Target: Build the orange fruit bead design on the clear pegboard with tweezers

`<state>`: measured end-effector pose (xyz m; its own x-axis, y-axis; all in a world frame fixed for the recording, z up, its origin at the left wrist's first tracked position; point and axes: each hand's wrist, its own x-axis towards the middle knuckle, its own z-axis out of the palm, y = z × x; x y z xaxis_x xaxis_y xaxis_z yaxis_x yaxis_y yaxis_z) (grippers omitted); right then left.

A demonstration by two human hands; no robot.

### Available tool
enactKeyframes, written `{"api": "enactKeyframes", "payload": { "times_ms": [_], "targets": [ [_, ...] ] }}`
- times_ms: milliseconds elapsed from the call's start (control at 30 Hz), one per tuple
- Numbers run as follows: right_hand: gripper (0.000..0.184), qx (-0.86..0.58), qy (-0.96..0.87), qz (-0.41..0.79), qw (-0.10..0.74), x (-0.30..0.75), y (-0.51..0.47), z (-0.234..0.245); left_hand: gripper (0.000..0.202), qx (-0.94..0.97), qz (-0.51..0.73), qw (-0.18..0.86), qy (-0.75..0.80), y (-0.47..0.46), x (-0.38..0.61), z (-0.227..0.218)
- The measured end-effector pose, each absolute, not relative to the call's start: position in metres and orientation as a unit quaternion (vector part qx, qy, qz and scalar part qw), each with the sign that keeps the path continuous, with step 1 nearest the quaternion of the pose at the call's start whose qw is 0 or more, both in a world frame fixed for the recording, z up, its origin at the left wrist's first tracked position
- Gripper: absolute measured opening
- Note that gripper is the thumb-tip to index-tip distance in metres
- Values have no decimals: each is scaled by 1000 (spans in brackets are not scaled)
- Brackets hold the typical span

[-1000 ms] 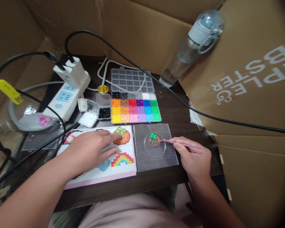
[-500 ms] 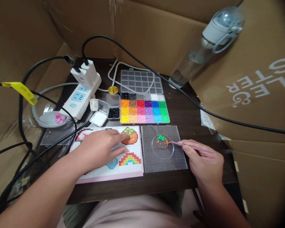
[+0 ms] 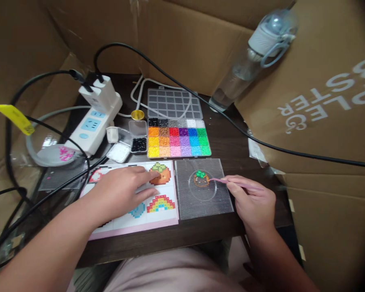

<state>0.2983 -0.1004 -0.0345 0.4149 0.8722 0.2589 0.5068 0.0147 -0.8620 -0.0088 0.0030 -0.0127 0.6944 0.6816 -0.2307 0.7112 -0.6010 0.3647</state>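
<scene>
My left hand lies flat on a pattern sheet, fingers stretched out, the index fingertip beside the printed orange fruit picture. My right hand pinches pink tweezers whose tip reaches a small orange and green bead design on a clear square pegboard. A tray of coloured beads sits just behind the sheet and pegboard, its clear lid open behind it.
A white power strip with plugs and black cables lies at the back left, near small boxes of white beads and black beads. A water bottle leans at the back right. Cardboard walls surround the dark table.
The view swung right, then back left. Both hands keep their places on the sheet and pegboard, the tweezers still at the bead design.
</scene>
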Motion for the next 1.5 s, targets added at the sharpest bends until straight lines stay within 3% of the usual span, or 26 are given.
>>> {"api": "enactKeyframes", "payload": {
  "times_ms": [433, 1500],
  "targets": [
    [12, -665, -514, 210, 499, 297, -97, -30, 47, 894, -39, 216, 390, 6, -10, -18],
    [20, -642, -528, 208, 516, 299, -98, -36, 41, 899, -25, 203, 387, 5, -8, -16]
  ]
}}
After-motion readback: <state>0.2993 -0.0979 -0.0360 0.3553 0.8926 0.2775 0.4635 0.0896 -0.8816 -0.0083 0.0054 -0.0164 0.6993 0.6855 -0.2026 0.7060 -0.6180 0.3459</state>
